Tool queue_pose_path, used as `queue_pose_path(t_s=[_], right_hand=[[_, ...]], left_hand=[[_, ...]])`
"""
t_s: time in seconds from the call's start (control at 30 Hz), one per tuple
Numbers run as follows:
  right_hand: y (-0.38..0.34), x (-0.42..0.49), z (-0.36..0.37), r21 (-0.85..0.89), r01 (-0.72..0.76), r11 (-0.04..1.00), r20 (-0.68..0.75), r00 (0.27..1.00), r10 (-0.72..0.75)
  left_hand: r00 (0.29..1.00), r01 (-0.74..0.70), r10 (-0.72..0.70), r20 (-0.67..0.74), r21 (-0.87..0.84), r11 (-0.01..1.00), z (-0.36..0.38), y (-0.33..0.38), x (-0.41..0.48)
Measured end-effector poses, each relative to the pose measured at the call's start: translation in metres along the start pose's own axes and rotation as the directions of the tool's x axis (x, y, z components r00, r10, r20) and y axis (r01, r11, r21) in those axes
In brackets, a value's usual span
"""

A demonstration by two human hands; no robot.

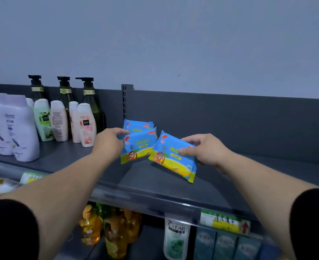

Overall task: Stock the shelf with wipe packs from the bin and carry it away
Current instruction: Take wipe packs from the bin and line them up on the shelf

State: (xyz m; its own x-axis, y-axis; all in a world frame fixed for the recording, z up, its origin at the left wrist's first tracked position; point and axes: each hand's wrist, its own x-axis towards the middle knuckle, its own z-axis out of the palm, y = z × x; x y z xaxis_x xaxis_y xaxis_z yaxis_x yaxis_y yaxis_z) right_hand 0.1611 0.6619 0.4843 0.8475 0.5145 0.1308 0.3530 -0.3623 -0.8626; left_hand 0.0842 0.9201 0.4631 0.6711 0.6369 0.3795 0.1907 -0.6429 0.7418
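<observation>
Gripping one blue-and-yellow plastic wipe pack (pixel 139 145) each, left hand (pixel 109 144) and right hand (pixel 206 150) reach over the grey metal shelf (pixel 155 177) (few placed; bin unseen)

One wide-angle view from the head faces forward and slightly down onto the grey shelf (pixel 160 177), close up; the lower corners look somewhat blurred.

We see a dark grey shelf (pixel 155 177) with a clear price rail (pixel 136 199) along its front. At its left stand lilac bottles (pixel 19 128), pale bottles (pixel 59 121) and, behind, three dark pump bottles (pixel 90 98). Mid-shelf, blue packs (pixel 139 125) stand by the back panel (pixel 230 119). Whether the front pack (pixel 139 145) and the tilted pack (pixel 171 162) touch it, we cannot tell.
</observation>
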Motion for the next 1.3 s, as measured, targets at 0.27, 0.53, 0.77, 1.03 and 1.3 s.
queue_pose_path(t_s=[0.27,0.53,0.77,1.03,1.3], right_hand=[[-0.019,0.092,0.054,-0.068,-0.054,0.996,-0.052,0.997,0.051],[-0.016,0.163,0.106,-0.133,-0.136,0.982,-0.160,0.980,0.114],[-0.007,0.169,0.132,-0.307,-0.169,0.937,-0.239,0.966,0.096],[-0.018,0.171,0.151,-0.392,-0.145,0.908,-0.340,0.940,0.004],[-0.021,0.157,0.138,-0.398,-0.175,0.901,-0.352,0.935,0.026]], left_hand=[[0.994,-0.050,0.051,0.092,-0.014,0.999,0.013,-0.037,0.095],[0.987,-0.091,0.105,0.118,-0.118,0.989,0.036,-0.057,0.152],[0.922,-0.201,0.220,0.320,-0.092,0.975,0.043,-0.063,0.146],[0.883,-0.322,0.286,0.373,0.038,0.946,0.048,-0.062,0.157],[0.869,-0.400,0.323,0.375,0.145,0.905,0.044,-0.065,0.152]])
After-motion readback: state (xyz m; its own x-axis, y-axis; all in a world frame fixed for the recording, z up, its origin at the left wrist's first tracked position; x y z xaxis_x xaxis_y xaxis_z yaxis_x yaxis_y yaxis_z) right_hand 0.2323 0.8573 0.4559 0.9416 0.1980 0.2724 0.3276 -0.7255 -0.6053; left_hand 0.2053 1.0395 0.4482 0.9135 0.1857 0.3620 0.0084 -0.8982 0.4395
